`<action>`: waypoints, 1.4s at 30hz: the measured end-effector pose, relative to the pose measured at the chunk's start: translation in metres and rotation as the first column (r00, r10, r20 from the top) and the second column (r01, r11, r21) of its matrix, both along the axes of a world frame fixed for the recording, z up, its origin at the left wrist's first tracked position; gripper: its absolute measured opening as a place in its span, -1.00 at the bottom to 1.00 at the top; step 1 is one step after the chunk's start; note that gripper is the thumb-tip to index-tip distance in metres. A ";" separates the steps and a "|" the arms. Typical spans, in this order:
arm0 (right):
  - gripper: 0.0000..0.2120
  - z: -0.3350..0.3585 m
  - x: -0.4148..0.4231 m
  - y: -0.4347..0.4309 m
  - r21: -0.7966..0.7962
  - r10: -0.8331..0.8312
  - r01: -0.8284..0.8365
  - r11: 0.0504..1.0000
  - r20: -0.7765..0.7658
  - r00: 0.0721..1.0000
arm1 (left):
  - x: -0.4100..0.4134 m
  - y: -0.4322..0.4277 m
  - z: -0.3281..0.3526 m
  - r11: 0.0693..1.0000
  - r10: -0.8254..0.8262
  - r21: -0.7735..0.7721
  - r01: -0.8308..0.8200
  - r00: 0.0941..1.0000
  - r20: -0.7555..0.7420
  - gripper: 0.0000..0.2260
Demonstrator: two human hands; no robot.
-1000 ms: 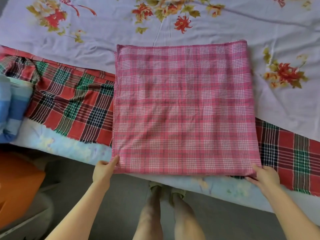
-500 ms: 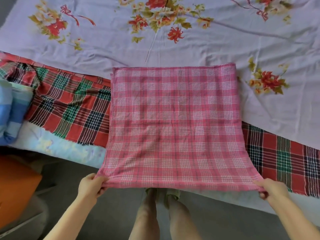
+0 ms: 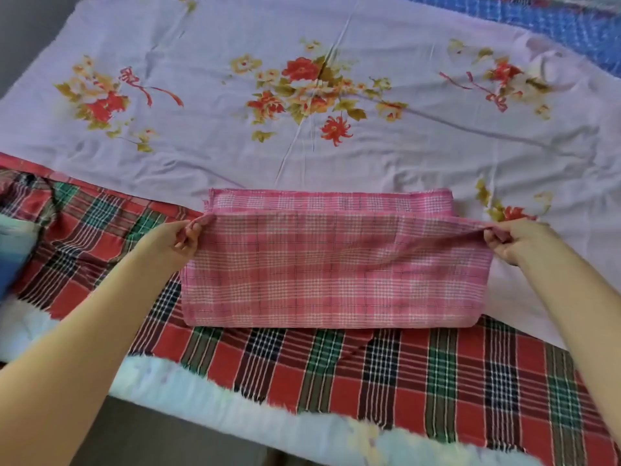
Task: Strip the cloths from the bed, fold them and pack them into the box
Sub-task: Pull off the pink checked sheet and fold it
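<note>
Now the pink checked cloth lies on the bed, in the middle of the view. It is folded over on itself. Its top layer is doubled back toward the far side, so the fold is the edge closest to the person. A thin strip of the lower layer shows just past the lifted edge.

The left hand pinches the left corner of the lifted edge, with its fingers curled round the cloth. The right hand pinches the right corner the same way. Both hands are closed on the pink checked cloth. The edge is pulled tight between them, and small creases run in from each corner.

A red and green plaid cloth lies under the near part of the pink checked cloth. It spreads out flat to the left and right along the side of the bed. A lilac sheet with red and yellow flowers lies under the far part of the pink checked cloth and covers the bed beyond it. Well beyond the pink checked cloth, to the right, a blue checked cloth shows. Far to its left, a blue and pale green cloth is cut off by the edge of the view. On the near side, past the plaid cloth, come the pale mattress edge and then the grey floor.
</note>
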State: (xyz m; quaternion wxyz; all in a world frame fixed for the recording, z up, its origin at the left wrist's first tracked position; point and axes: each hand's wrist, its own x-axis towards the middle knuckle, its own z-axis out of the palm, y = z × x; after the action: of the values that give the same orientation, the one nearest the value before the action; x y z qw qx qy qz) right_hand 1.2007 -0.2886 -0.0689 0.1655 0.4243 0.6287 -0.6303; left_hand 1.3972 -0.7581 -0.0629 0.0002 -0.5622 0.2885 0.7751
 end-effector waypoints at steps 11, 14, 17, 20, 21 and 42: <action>-0.47 -0.058 -0.102 -0.040 0.037 -0.061 0.063 0.997 -0.045 0.997 | -0.090 -0.029 -0.056 0.974 0.175 -0.161 -0.161 0.982 0.076 -0.78; -0.40 -0.103 -0.123 -0.022 0.080 -0.017 0.023 0.996 -0.077 0.997 | -0.102 -0.034 -0.079 0.965 0.209 -0.180 -0.192 0.975 0.081 -0.80; -0.59 -0.097 -0.112 -0.033 0.267 0.204 -0.194 0.944 -0.009 0.979 | -0.110 -0.021 -0.084 0.949 0.167 -0.282 -0.139 0.983 0.078 -0.86; -0.57 -0.082 -0.068 -0.067 0.819 0.493 -0.199 0.538 -0.114 0.862 | -0.111 0.018 -0.085 0.653 -0.162 -0.682 0.329 0.941 0.298 -0.59; -0.56 -0.082 -0.047 -0.083 0.899 0.676 -0.176 0.401 -0.161 0.719 | -0.107 0.038 -0.089 0.364 -0.280 -0.778 0.513 0.857 0.433 -0.53; -0.81 -0.095 0.069 0.027 0.401 0.584 -0.611 0.682 0.205 0.786 | -0.045 0.203 -0.157 -0.739 -0.510 -0.544 0.398 0.197 0.837 -0.47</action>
State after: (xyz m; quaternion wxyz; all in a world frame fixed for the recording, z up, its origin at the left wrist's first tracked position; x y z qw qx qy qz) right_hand 1.2699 -0.2617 -0.1639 0.2788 0.2411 0.8541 -0.3669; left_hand 1.3520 -0.5551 -0.2201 0.0930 0.0118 0.9902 0.1034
